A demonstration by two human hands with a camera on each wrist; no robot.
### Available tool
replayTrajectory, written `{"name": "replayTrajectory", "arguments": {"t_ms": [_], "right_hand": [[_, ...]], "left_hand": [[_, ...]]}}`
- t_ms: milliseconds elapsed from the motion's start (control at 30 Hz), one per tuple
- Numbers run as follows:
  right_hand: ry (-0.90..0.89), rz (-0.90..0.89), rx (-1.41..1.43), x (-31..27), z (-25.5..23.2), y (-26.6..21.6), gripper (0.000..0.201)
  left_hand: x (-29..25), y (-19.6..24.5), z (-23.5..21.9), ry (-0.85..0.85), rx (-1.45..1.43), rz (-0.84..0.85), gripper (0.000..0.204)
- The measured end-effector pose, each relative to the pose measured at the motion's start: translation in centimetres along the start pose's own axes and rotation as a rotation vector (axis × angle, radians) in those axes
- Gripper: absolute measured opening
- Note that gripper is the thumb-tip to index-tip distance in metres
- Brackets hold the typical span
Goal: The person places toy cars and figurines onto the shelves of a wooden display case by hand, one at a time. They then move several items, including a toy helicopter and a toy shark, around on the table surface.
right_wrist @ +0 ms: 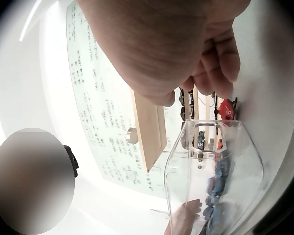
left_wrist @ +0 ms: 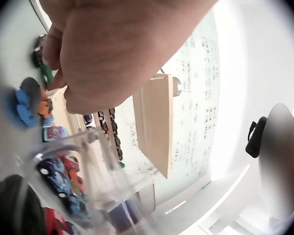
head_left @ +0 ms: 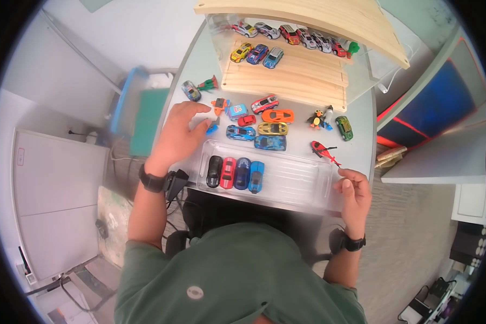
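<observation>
At the left of a pale table [head_left: 356, 154], a person's left hand [head_left: 181, 129] reaches over a blue toy [head_left: 213, 128] and is near an orange toy [head_left: 220, 106]. Its thumb and forefinger are apart; the blue toy is partly hidden, so its direction cannot be told.

Beside the right end of a clear plastic tray [head_left: 302, 181] is the right hand [head_left: 353, 197], fingers loosely bent and thumb apart from the forefinger. Just beyond its fingertips lies a red helicopter [head_left: 322, 149], nose toward far left and tail toward near right, its long axis slanting between them. Whether a fingertip touches the tail cannot be told.

On the near side of the table, the tray runs left to right, its right end a little nearer the person. Four cars stand side by side in its left half, long axes near to far: black [head_left: 215, 171], red [head_left: 228, 173], dark blue [head_left: 242, 173] and bright blue [head_left: 256, 177].

Beyond the tray, a yellow car [head_left: 272, 128] and an orange car [head_left: 278, 116] lie left to right. Farther back, a wooden shelf [head_left: 286, 83] bears more cars.
</observation>
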State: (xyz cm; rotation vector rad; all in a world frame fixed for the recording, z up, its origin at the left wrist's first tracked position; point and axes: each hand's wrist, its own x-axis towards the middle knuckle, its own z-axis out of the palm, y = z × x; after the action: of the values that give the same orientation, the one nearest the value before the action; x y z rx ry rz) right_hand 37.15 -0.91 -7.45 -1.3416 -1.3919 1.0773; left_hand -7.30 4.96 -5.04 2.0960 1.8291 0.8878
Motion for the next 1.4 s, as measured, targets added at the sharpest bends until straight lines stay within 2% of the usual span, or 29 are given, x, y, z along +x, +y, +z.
{"name": "replayTrajectory", "arguments": {"t_ms": [67, 100, 167, 200, 267, 300, 367, 467, 567, 800, 1067, 1300, 1400], "right_hand": [[-0.001, 0.005, 0.006, 0.0, 0.1, 0.2, 0.028], [-0.002, 0.01, 0.015, -0.1, 0.1, 0.3, 0.028], [-0.001, 0.009, 0.015, -0.1, 0.3, 0.4, 0.027], [-0.002, 0.007, 0.016, -0.2, 0.3, 0.4, 0.027], [0.004, 0.013, 0.02, -0.3, 0.3, 0.6, 0.027], [0.006, 0.02, 0.027, -0.3, 0.3, 0.7, 0.026], [0.014, 0.027, 0.024, -0.5, 0.1, 0.9, 0.026], [0.021, 0.041, 0.03, -0.6, -0.2, 1.4, 0.025], [0.026, 0.037, 0.04, -0.8, -0.3, 1.7, 0.024], [0.025, 0.033, 0.028, -0.6, -0.3, 1.9, 0.024], [0.029, 0.023, 0.058, -0.7, -0.2, 2.2, 0.024], [0.045, 0.018, 0.056, -0.7, -0.1, 2.0, 0.024], [0.055, 0.017, 0.047, -0.6, 0.0, 1.9, 0.024]], "left_hand": [[0.8, 1.6, -1.1, -0.133, -0.173, -0.017, 0.022], [1.3, 2.4, -1.5, -0.133, -0.175, -0.016, 0.022], [2.1, 3.7, -2.0, -0.307, -0.23, 0.0, 0.015], [2.5, 3.9, -1.8, -0.307, -0.233, 0.004, 0.015], [3.5, 4.0, -1.4, -0.353, -0.169, 0.252, 0.012], [3.8, 4.1, -1.2, -0.353, -0.172, 0.257, 0.012], [4.4, 4.2, -1.0, -0.524, -0.094, 0.202, 0.015], [5.0, 4.2, -0.4, -0.619, 0.017, 0.182, 0.018], [5.5, 3.8, 0.1, -0.623, 0.07, 0.251, 0.021], [6.3, 5.2, 0.8, -0.642, 0.24, 0.24, 0.022], [7.1, 5.7, 1.6, -0.769, 0.461, 0.225, 0.026], [8.2, 5.9, 0.9, -0.828, 0.427, 0.268, 0.029], [8.7, 5.9, -0.6, -0.795, 0.282, 0.272, 0.032]]}}
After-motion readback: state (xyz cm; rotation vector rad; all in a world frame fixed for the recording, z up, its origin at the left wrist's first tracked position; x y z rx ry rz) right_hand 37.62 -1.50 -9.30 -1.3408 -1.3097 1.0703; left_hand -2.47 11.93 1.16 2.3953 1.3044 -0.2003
